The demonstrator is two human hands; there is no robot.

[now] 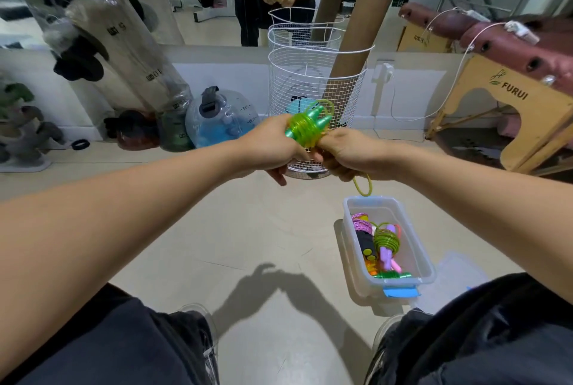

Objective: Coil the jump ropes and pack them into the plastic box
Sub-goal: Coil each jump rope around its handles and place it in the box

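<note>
glossy green rope (305, 127), coiled, seemingly translucent

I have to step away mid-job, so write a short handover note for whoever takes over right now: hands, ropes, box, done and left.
Left hand: grips the green jump rope by its handles, cord wound round them.
Right hand: holds the same bundle from the other side; a loose cord loop hangs below it.
Plastic box: on the floor to the right, open, with several coiled ropes already inside.
Done: earlier ropes packed.
Left: wind in the last loop, set this bundle in the box.
</note>
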